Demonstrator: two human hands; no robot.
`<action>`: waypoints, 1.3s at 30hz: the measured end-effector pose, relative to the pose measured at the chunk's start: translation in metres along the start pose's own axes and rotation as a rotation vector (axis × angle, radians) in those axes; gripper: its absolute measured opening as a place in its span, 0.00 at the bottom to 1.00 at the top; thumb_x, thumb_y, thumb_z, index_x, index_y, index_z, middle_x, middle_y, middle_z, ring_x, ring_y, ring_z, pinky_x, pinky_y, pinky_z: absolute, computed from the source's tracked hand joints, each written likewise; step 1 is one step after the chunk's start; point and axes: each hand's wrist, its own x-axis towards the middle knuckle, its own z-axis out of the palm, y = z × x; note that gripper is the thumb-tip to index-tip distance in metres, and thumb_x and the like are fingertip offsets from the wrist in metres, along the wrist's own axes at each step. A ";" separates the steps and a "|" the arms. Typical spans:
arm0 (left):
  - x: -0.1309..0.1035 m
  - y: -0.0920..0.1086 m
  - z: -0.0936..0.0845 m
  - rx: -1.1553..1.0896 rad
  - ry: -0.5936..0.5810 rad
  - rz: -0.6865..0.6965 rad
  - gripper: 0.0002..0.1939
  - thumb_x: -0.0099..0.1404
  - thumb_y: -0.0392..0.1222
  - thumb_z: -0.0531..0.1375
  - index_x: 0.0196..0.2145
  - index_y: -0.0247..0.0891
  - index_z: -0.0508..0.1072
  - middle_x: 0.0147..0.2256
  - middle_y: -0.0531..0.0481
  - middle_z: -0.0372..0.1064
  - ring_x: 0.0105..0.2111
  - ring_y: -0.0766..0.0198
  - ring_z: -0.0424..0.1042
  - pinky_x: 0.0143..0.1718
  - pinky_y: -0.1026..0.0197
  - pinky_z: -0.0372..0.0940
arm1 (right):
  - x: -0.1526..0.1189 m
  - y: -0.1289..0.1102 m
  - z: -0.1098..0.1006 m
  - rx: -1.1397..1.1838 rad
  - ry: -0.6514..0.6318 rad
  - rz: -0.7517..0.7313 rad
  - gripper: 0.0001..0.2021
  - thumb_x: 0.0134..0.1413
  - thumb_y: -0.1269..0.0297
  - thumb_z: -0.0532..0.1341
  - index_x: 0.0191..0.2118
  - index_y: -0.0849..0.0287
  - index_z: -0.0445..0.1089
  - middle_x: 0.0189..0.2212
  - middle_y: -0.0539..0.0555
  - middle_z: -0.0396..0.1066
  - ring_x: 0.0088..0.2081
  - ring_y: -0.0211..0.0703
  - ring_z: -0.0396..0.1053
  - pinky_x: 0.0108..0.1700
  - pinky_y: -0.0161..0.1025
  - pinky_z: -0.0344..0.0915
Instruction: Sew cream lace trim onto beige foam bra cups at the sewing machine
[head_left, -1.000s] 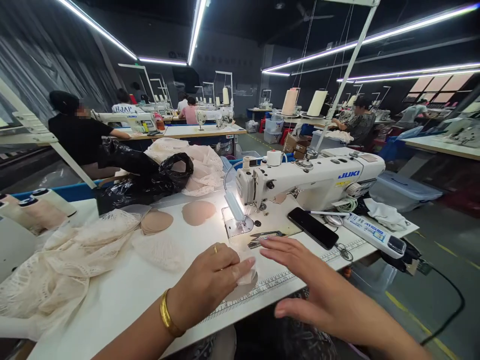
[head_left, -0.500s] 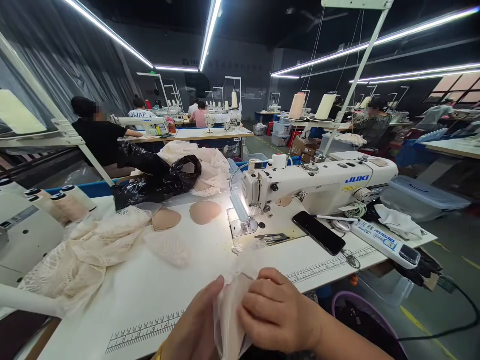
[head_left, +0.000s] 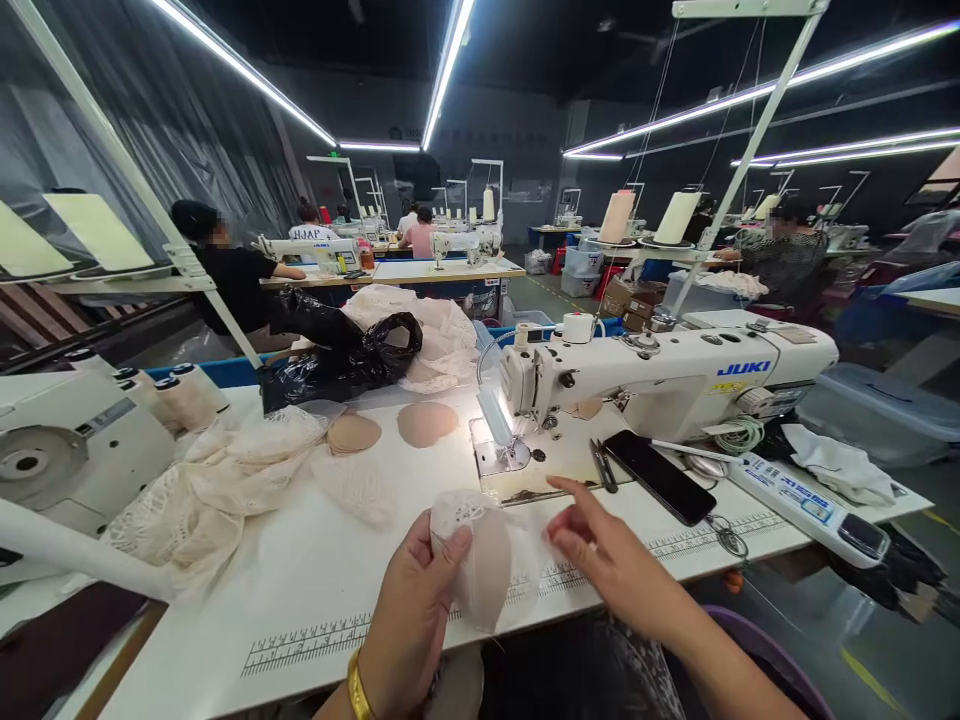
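Observation:
My left hand point(head_left: 424, 590) pinches a beige lace-covered fabric cup piece point(head_left: 484, 575) between thumb and fingers, above the table's front edge. White patterned lace shows at its top, and sheer material reaches toward the right. Just right of it, my right hand point(head_left: 600, 555) is open with its fingers apart. Ahead stands a white sewing machine point(head_left: 660, 365), its lamp lighting the needle plate point(head_left: 499, 458). Thread snips point(head_left: 603, 466) lie beside a black phone point(head_left: 660, 477). Beige fabric cut-outs point(head_left: 427, 425) and a flat lace piece point(head_left: 356, 490) rest left of the needle.
Crumpled cream lace point(head_left: 217, 480) covers the table's left side, with a black plastic bag point(head_left: 337, 365) behind it. A white power strip point(head_left: 810, 510) and keys point(head_left: 726, 537) lie at the right. Thread cones point(head_left: 619, 217) stand on racks. Other people sit at machines farther back.
My right hand has let go of the fabric piece and moved right, its fingers spreading. The piece now faces up in my left hand. The thread snips have shifted to beside the phone.

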 end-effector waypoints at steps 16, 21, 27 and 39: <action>0.006 0.000 0.000 0.070 -0.040 -0.162 0.28 0.64 0.64 0.63 0.46 0.36 0.77 0.36 0.44 0.75 0.35 0.55 0.73 0.36 0.59 0.67 | -0.032 -0.032 0.039 0.267 0.158 -0.134 0.33 0.70 0.61 0.59 0.74 0.44 0.46 0.67 0.58 0.61 0.61 0.53 0.68 0.62 0.51 0.68; 0.000 -0.009 0.002 0.527 -0.123 0.115 0.20 0.65 0.58 0.66 0.30 0.37 0.74 0.28 0.49 0.70 0.32 0.59 0.67 0.37 0.61 0.64 | -0.038 -0.033 0.039 -0.031 0.090 -0.377 0.35 0.67 0.68 0.61 0.73 0.37 0.48 0.66 0.54 0.64 0.60 0.54 0.70 0.58 0.49 0.72; 0.010 -0.010 0.002 -0.190 -0.140 -0.411 0.24 0.68 0.60 0.61 0.43 0.34 0.79 0.36 0.42 0.77 0.39 0.52 0.75 0.42 0.56 0.69 | -0.039 -0.039 0.036 0.545 0.169 -0.032 0.30 0.67 0.55 0.63 0.69 0.44 0.55 0.57 0.56 0.72 0.53 0.51 0.74 0.55 0.47 0.72; 0.011 -0.007 0.021 -0.178 -0.081 -0.245 0.20 0.63 0.44 0.71 0.50 0.31 0.80 0.47 0.36 0.79 0.49 0.45 0.77 0.51 0.52 0.71 | -0.034 -0.020 0.043 0.650 0.038 0.072 0.31 0.63 0.51 0.67 0.67 0.46 0.59 0.51 0.55 0.74 0.49 0.49 0.73 0.55 0.45 0.68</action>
